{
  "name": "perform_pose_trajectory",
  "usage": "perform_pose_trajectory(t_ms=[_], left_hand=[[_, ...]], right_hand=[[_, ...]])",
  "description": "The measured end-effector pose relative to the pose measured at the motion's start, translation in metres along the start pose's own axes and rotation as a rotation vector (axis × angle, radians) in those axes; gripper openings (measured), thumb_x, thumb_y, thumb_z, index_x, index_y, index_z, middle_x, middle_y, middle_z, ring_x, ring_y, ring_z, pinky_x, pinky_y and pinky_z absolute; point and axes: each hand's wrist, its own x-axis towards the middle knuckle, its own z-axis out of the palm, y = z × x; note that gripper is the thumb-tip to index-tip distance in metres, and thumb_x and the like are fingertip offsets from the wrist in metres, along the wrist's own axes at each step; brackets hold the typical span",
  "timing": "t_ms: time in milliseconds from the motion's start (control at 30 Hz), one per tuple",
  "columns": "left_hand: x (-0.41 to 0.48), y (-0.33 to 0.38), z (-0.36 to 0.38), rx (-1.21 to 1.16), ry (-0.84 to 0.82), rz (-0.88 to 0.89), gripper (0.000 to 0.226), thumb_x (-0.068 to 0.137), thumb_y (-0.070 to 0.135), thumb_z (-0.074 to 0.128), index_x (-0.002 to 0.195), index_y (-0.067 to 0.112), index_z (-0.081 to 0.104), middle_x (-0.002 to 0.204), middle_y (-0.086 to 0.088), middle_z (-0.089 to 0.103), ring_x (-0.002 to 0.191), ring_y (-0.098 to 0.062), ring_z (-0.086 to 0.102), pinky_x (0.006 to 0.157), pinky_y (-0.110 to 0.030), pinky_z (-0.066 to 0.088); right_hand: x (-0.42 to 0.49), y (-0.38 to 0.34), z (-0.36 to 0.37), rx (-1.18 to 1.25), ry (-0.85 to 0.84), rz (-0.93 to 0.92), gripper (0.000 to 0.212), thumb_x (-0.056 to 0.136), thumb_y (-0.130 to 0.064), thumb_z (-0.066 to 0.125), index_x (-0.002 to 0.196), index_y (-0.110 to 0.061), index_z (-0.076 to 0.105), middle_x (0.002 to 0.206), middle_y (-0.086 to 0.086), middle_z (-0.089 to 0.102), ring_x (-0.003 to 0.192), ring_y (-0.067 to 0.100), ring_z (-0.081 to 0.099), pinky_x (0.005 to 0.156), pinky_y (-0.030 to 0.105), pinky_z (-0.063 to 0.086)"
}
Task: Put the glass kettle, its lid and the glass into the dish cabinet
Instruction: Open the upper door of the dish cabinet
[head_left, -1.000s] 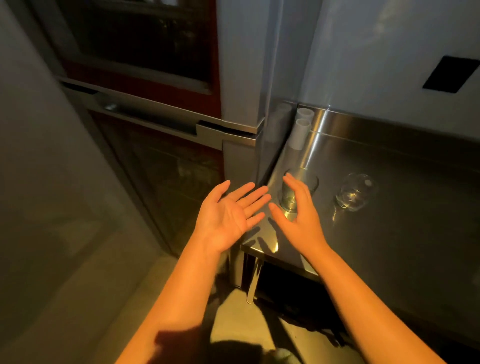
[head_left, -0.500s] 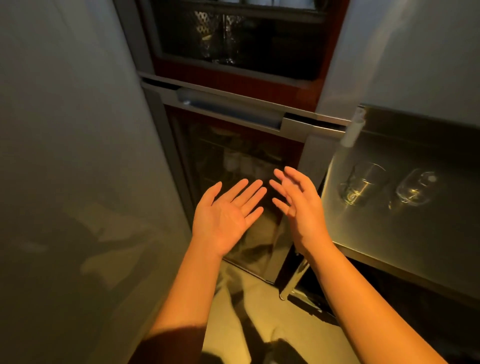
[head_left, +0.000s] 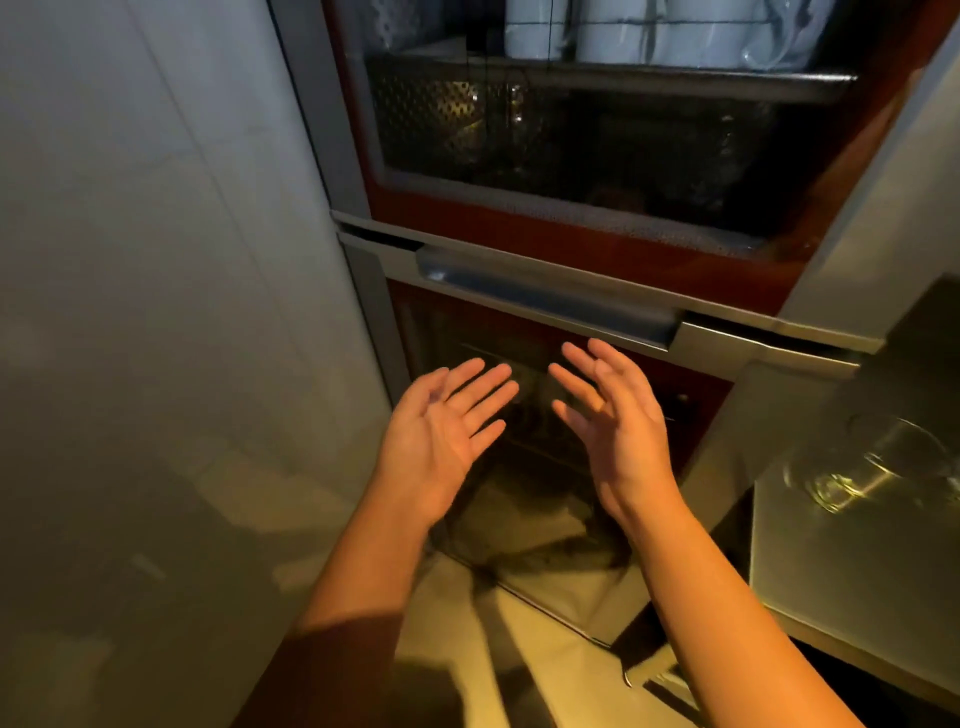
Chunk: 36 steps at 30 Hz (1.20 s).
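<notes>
A pale wall (head_left: 156, 260) fills the left of the frame. At centre the left hand (head_left: 447, 431) is held palm up with straight, spread fingers and holds nothing. Just right of it the right hand (head_left: 623, 436) stands edge-on, fingers loosely extended, also empty. Both hang in front of the lower door (head_left: 519, 535) of the dish cabinet (head_left: 519, 228), touching nothing.

The door's handle (head_left: 545, 296) is a long bar directly above the fingertips. It runs left to right and slopes down toward the right of the frame. The right hand's fingertips are the nearer to it, close under its right end, so opening the door is probably that hand's job.

At the right edge the glass (head_left: 852, 478), blurred, stands on the table (head_left: 857, 597), well apart from the right hand and on its far side from the cabinet. The kettle and lid cannot be made out here.
</notes>
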Motion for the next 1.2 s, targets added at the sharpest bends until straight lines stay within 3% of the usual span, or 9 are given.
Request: perform_pose_trajectory(t_ms=[267, 367, 433, 567, 800, 900, 1000, 1133, 1200], left_hand=[[0.041, 0.015, -0.016, 0.792, 0.116, 0.407, 0.024, 0.094, 0.010, 0.048, 0.112, 0.026, 0.051, 0.114, 0.010, 0.057, 0.116, -0.010, 0.052, 0.090, -0.014, 0.040], [0.050, 0.028, -0.030, 1.287, 0.080, 0.624, 0.039, 0.092, 0.015, 0.052, 0.131, 0.017, 0.046, 0.128, 0.005, 0.048, 0.122, -0.008, 0.043, 0.098, -0.022, 0.034], [0.056, 0.042, -0.038, 1.556, 0.019, 0.739, 0.047, 0.093, 0.021, 0.050, 0.138, 0.012, 0.040, 0.139, -0.003, 0.043, 0.129, -0.016, 0.037, 0.106, -0.033, 0.031], [0.071, 0.065, -0.047, 1.960, -0.075, 0.707, 0.054, 0.096, 0.030, 0.038, 0.146, 0.014, 0.022, 0.153, -0.005, 0.021, 0.143, -0.020, 0.011, 0.115, -0.041, 0.008], [0.084, 0.083, -0.062, 2.057, -0.202, 0.780, 0.055, 0.097, 0.034, 0.035, 0.147, 0.017, 0.019, 0.156, -0.006, 0.012, 0.144, -0.023, -0.002, 0.112, -0.042, -0.006], [0.090, 0.086, -0.070, 2.025, -0.218, 0.843, 0.054, 0.094, 0.030, 0.045, 0.143, 0.013, 0.030, 0.152, -0.012, 0.024, 0.143, -0.029, 0.007, 0.108, -0.044, -0.006], [0.097, 0.087, -0.075, 2.085, -0.247, 0.867, 0.052, 0.083, 0.025, 0.063, 0.130, 0.006, 0.050, 0.137, -0.019, 0.047, 0.134, -0.038, 0.032, 0.103, -0.052, 0.009], [0.102, 0.092, -0.078, 2.102, -0.265, 0.873, 0.054, 0.091, 0.029, 0.052, 0.139, 0.010, 0.038, 0.147, -0.016, 0.033, 0.141, -0.033, 0.017, 0.106, -0.046, -0.002], [0.103, 0.097, -0.081, 2.160, -0.278, 0.884, 0.055, 0.086, 0.030, 0.059, 0.135, 0.008, 0.045, 0.142, -0.019, 0.040, 0.137, -0.036, 0.026, 0.105, -0.049, 0.005]], right_hand=[[0.042, 0.008, 0.031, 0.299, 0.065, 0.136, 0.037, 0.095, -0.025, 0.041, 0.128, -0.010, 0.048, 0.121, 0.009, 0.062, 0.110, 0.025, 0.060, 0.091, 0.043, 0.046], [0.052, 0.013, 0.046, 0.426, 0.102, 0.180, 0.039, 0.094, -0.029, 0.042, 0.128, -0.010, 0.048, 0.122, 0.011, 0.062, 0.110, 0.028, 0.060, 0.091, 0.045, 0.046], [0.059, 0.018, 0.057, 0.487, 0.128, 0.176, 0.040, 0.094, -0.031, 0.043, 0.128, -0.010, 0.048, 0.122, 0.012, 0.061, 0.110, 0.028, 0.060, 0.090, 0.046, 0.046], [0.072, 0.030, 0.081, 0.582, 0.214, 0.151, 0.040, 0.094, -0.035, 0.045, 0.127, -0.013, 0.048, 0.123, 0.012, 0.061, 0.109, 0.029, 0.060, 0.088, 0.046, 0.045], [0.092, 0.046, 0.114, 0.648, 0.307, 0.070, 0.045, 0.094, -0.041, 0.043, 0.132, -0.018, 0.043, 0.130, 0.013, 0.054, 0.115, 0.031, 0.054, 0.084, 0.046, 0.045], [0.098, 0.050, 0.122, 0.662, 0.320, 0.053, 0.045, 0.094, -0.043, 0.042, 0.130, -0.018, 0.044, 0.129, 0.013, 0.054, 0.114, 0.031, 0.055, 0.084, 0.047, 0.045], [0.106, 0.051, 0.129, 0.667, 0.318, 0.030, 0.046, 0.093, -0.045, 0.043, 0.132, -0.019, 0.043, 0.130, 0.013, 0.054, 0.114, 0.031, 0.054, 0.083, 0.047, 0.046], [0.115, 0.048, 0.138, 0.711, 0.311, 0.020, 0.054, 0.092, -0.046, 0.043, 0.140, -0.022, 0.032, 0.141, 0.014, 0.042, 0.125, 0.034, 0.045, 0.092, 0.049, 0.041], [0.118, 0.048, 0.142, 0.725, 0.302, 0.023, 0.058, 0.092, -0.047, 0.043, 0.143, -0.023, 0.027, 0.145, 0.015, 0.036, 0.128, 0.035, 0.041, 0.094, 0.050, 0.039]])
